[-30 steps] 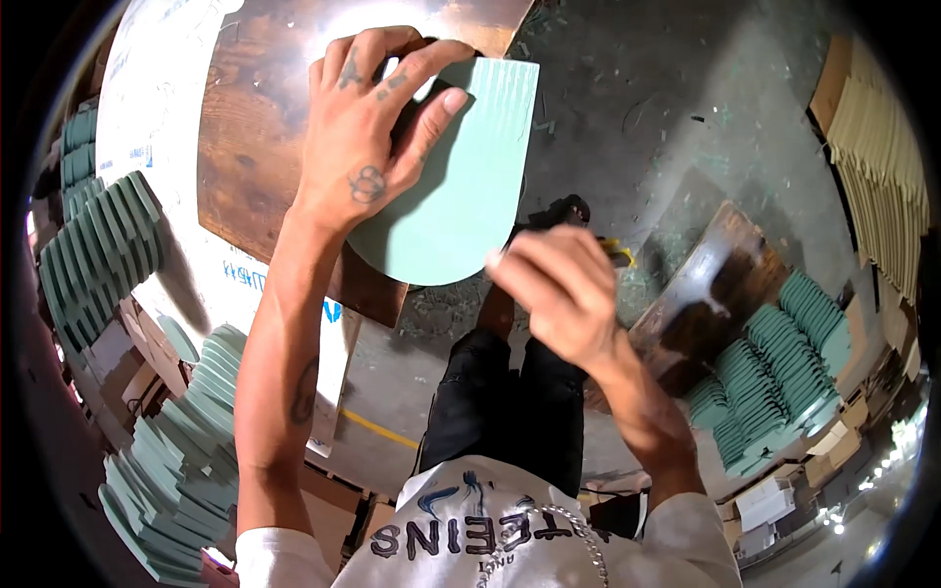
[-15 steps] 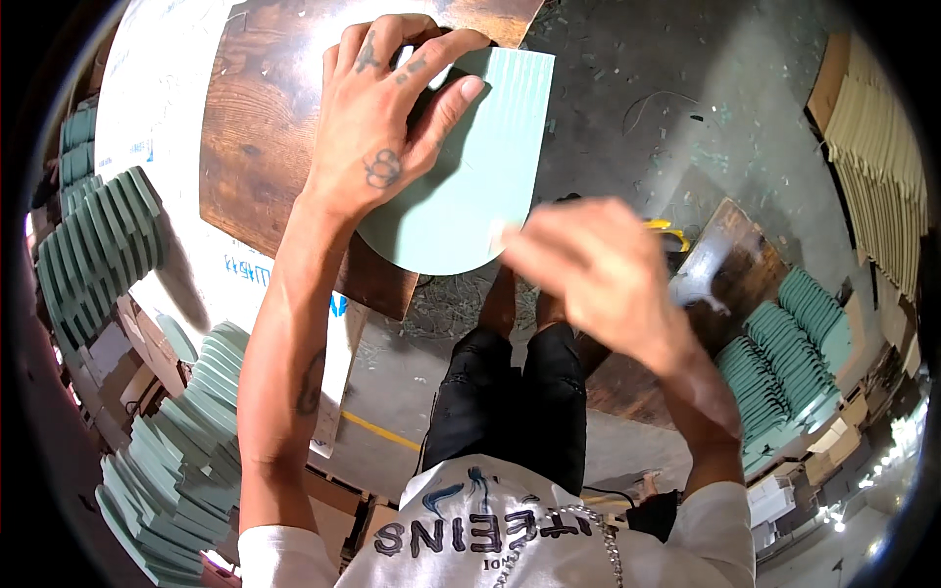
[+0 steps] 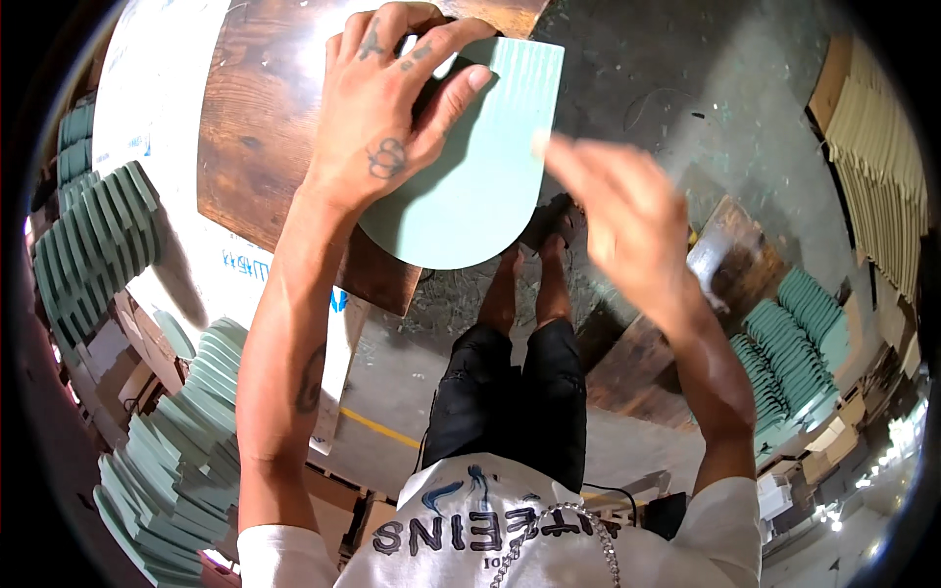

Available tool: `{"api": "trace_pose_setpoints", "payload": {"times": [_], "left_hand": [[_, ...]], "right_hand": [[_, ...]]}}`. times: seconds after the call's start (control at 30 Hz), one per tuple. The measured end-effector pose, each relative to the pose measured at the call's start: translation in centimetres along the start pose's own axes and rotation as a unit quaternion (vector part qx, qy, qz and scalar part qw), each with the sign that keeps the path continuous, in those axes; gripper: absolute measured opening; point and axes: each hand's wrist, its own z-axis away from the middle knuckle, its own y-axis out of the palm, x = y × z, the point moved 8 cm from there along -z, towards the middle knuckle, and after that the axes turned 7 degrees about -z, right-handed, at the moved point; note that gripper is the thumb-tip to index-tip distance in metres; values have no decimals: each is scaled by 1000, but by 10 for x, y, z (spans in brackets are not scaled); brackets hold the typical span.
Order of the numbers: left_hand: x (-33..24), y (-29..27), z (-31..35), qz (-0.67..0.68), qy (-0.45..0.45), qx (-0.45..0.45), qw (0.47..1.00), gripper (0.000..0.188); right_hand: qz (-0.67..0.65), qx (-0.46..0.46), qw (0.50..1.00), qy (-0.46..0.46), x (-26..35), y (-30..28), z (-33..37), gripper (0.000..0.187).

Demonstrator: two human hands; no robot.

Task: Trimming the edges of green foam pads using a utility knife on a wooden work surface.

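A pale green panel (image 3: 490, 176) with a rounded near end and a grooved straight far end lies on a dark wooden board (image 3: 257, 127), its right side jutting past the board. My left hand (image 3: 387, 98) bears down on the panel's left part, fingers bent toward the far edge and thumb lying on the surface. At the panel's right edge, my right hand (image 3: 627, 220) is closed, slightly blurred. A small pale bit shows at its fingertips, too small to name. Deep shadow hides what lies under my left palm.
Stacks of similar green panels (image 3: 181, 461) stand at the left, with more green pieces (image 3: 784, 338) at the right. A pile of cream-coloured pieces (image 3: 872, 147) rises at the far right. Scraps litter the grey floor (image 3: 627, 78). Another wooden board (image 3: 642, 377) lies beside my legs.
My right hand has moved up and right along the panel's edge, from the rounded end to the straight right side. The left hand and panel have barely shifted.
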Motion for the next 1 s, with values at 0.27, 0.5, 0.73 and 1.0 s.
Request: {"api": "trace_pose_setpoints", "payload": {"times": [0.27, 0.5, 0.73, 1.0], "left_hand": [[3, 2, 4, 2, -17, 6, 1000, 35], [37, 9, 26, -163, -59, -20, 985, 48], [44, 6, 33, -163, -168, -39, 971, 40], [39, 5, 31, -147, -173, -43, 973, 41]], "right_hand": [[-27, 27, 999, -8, 23, 16, 17, 43], [-190, -111, 973, 73, -11, 1, 4, 39], [-205, -39, 978, -1, -51, 20, -56, 30], [-215, -103, 970, 51, -1, 21, 26, 42]]}}
